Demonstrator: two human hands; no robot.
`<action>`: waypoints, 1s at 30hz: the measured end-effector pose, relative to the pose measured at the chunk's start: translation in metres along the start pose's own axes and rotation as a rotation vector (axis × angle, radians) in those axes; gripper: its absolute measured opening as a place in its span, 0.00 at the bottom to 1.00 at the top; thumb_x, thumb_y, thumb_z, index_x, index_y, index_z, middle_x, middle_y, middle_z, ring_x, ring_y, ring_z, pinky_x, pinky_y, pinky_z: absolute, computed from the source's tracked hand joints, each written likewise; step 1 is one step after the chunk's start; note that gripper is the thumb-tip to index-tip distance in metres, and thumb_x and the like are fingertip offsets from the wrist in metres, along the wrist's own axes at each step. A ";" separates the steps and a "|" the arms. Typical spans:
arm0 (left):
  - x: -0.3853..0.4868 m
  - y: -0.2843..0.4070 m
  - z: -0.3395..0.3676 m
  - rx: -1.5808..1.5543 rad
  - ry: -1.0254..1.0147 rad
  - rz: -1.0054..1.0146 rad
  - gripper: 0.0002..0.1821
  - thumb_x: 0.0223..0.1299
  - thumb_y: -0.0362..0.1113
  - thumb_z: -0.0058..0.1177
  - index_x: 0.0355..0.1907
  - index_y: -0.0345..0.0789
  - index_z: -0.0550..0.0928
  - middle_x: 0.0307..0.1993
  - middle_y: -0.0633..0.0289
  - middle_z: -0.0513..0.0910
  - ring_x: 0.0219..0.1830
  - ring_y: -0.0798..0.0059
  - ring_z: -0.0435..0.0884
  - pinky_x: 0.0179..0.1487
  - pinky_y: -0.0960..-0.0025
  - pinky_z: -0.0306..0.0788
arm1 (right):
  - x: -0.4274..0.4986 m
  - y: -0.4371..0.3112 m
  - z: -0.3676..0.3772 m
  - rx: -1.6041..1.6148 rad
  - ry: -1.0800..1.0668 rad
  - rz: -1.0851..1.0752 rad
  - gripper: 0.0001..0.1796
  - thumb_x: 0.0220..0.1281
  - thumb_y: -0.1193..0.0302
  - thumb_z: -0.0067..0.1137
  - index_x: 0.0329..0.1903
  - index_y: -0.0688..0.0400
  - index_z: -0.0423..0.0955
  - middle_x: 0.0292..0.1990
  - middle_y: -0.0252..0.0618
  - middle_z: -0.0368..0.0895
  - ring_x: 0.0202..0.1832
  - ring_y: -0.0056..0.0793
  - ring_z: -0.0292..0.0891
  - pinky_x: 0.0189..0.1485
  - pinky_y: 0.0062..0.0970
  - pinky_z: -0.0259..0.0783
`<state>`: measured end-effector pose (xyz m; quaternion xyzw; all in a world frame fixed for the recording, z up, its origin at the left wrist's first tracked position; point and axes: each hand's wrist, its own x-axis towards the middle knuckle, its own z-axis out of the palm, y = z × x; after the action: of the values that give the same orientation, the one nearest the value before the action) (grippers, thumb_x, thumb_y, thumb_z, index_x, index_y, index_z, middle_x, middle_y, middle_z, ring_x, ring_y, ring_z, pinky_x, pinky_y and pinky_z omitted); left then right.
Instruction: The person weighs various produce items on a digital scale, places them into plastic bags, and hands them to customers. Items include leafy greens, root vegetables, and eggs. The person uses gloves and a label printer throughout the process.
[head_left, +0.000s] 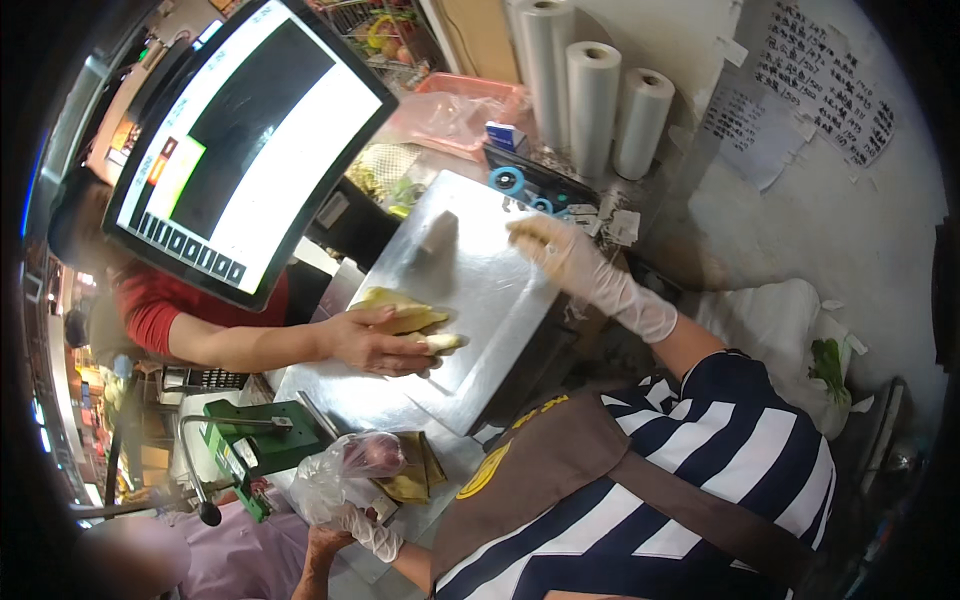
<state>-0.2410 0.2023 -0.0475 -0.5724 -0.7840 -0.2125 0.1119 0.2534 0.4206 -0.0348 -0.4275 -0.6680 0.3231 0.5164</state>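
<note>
My right hand (551, 247), in a clear glove, is over the far right corner of a steel weighing plate (487, 262). Its fingers are bent, and whether they hold anything is hidden. Low in the view, my gloved left hand (367, 529) grips a clear plastic bag (319, 480) with reddish round produce (373, 455) inside. Another person's hand (328, 541) meets mine at this bag. On the plate's left part, a hand (382, 349) of a person in a red sleeve rests on pale yellow-green vegetables (397, 309).
A large lit screen (247, 150) stands upper left. Beside the plate is a green bag-sealing device (262, 442) with a bent metal rod. Plastic-film rolls (594, 109), a pink basket (480, 94) and blue tape rolls (507, 181) stand behind. Folded brown cloth (412, 469) lies nearby.
</note>
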 end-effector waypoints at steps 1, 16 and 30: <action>-0.006 -0.002 0.001 -0.013 -0.042 -0.054 0.10 0.61 0.27 0.55 0.44 0.26 0.80 0.28 0.58 0.78 0.33 0.71 0.79 0.39 0.68 0.74 | 0.005 0.017 -0.021 0.002 0.093 -0.006 0.15 0.67 0.72 0.57 0.53 0.63 0.76 0.41 0.39 0.83 0.45 0.24 0.78 0.48 0.26 0.74; 0.068 0.359 -0.039 -0.678 -0.415 0.457 0.15 0.61 0.33 0.57 0.48 0.27 0.84 0.32 0.57 0.85 0.34 0.73 0.78 0.45 0.73 0.69 | 0.098 0.188 -0.245 -0.643 0.650 0.011 0.50 0.44 0.51 0.78 0.64 0.67 0.62 0.57 0.54 0.68 0.61 0.50 0.65 0.61 0.45 0.66; 0.121 0.718 0.225 -1.113 -0.509 0.888 0.18 0.46 0.39 0.61 0.41 0.34 0.83 0.41 0.50 0.83 0.45 0.56 0.82 0.54 0.58 0.75 | 0.038 0.112 -0.255 -0.165 0.398 -0.007 0.23 0.40 0.80 0.72 0.44 0.58 0.79 0.43 0.35 0.84 0.46 0.26 0.78 0.50 0.28 0.75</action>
<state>0.4144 0.5918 -0.0488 -0.8379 -0.2584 -0.3733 -0.3031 0.5229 0.5004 -0.0515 -0.5214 -0.5786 0.1750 0.6023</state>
